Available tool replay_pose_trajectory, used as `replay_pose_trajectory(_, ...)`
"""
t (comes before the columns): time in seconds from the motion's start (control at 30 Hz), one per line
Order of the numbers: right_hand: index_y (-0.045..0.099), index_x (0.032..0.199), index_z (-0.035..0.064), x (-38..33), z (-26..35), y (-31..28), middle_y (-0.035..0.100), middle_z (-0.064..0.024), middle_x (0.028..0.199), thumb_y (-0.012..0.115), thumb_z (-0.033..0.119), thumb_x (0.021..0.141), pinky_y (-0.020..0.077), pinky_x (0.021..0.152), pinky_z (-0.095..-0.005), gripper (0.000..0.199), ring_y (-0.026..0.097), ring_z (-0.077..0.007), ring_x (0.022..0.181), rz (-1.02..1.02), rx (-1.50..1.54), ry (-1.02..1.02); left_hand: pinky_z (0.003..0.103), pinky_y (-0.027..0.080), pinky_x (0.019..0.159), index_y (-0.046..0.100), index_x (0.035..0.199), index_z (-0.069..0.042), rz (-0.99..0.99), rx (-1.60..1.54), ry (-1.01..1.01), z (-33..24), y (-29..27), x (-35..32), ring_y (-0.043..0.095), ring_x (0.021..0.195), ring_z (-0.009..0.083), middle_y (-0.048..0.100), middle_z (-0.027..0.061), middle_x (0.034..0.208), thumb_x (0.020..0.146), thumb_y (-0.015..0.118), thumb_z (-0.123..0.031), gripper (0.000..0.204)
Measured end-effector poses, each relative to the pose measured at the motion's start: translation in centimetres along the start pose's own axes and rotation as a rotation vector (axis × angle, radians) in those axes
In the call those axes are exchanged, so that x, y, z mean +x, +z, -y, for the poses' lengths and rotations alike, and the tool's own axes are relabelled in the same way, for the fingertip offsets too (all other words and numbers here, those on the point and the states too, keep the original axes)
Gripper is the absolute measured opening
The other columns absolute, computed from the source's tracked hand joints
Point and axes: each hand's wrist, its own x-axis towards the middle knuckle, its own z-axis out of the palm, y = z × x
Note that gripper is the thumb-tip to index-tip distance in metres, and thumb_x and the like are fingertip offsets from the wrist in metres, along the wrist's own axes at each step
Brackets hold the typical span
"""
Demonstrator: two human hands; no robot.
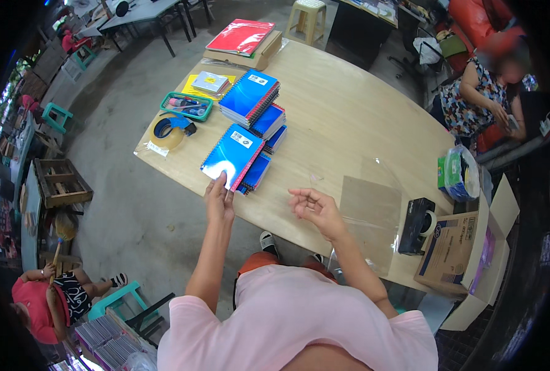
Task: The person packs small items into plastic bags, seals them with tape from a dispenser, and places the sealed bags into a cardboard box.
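Note:
My left hand (219, 199) reaches to the near edge of a blue spiral notebook (233, 154) lying on top of a short stack at the table's front; its fingertips touch the cover's lower corner. My right hand (315, 208) hovers palm-up over the bare wooden table (337, 117), fingers loosely curled, holding nothing. A clear plastic sleeve (371, 213) lies flat just right of that hand. More blue notebooks (250, 96) sit stacked farther back.
A tape dispenser (171, 131), a green tray of pens (187, 106), a yellow pad and a box with red folders (243, 38) line the left. A black tape dispenser (416, 226) and open carton (454, 253) stand right. Another person sits far right; one crouches lower left.

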Motion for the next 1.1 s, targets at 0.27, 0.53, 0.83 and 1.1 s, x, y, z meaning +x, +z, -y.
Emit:
replay_pose_trajectory(0.27,0.042,0.142,0.0038,-2.5,2.3,5.6,0.060,-0.0126,0.124,0.082,0.021,0.081,0.0520,0.092,-0.0352,0.074,0.059,-0.0254,0.116,-0.509,0.798,-0.176,0.040,0.042,0.107,0.034,0.141,0.001,0.537,0.253,-0.039,3.9,4.1,-14.3,0.049,0.127,0.0266,0.048,0.0148,0.138,0.077,0.081,-0.014,0.081)
replay_pose_trajectory(0.53,0.047,0.133,-0.0018,-18.0,-6.8,-17.0,0.065,-0.0113,0.120,0.094,0.017,0.060,0.0518,0.095,-0.0354,0.088,0.064,-0.0216,0.108,-0.555,-0.185,-0.189,0.039,0.036,0.110,0.022,0.149,0.000,1.117,0.726,0.225,20.5,13.0,-17.2,0.047,0.128,0.0324,0.047,0.0215,0.137,0.053,0.093,-0.024,0.121)
replay_pose_trajectory(0.83,0.038,0.145,0.0084,-18.5,-12.4,-23.2,0.052,-0.0074,0.132,0.087,0.004,0.061,0.0447,0.103,-0.0341,0.097,0.054,-0.0202,0.120,-0.539,-0.051,-0.309,0.038,0.044,0.103,0.041,0.140,-0.003,1.035,0.681,0.372,33.2,12.9,-16.7,0.055,0.119,0.0297,0.051,0.0162,0.134,0.055,0.092,-0.015,0.100)
replay_pose_trajectory(1.1,0.044,0.134,0.0088,-17.8,-14.8,-23.0,0.059,-0.0070,0.108,0.075,-0.007,0.071,0.0545,0.075,-0.0253,0.073,0.063,-0.0151,0.091,-0.575,0.131,-0.288,0.034,0.053,0.085,0.052,0.124,-0.006,0.913,0.867,0.335,33.7,12.4,-16.2,0.066,0.096,0.0214,0.066,0.0116,0.106,0.050,0.091,-0.011,0.085)
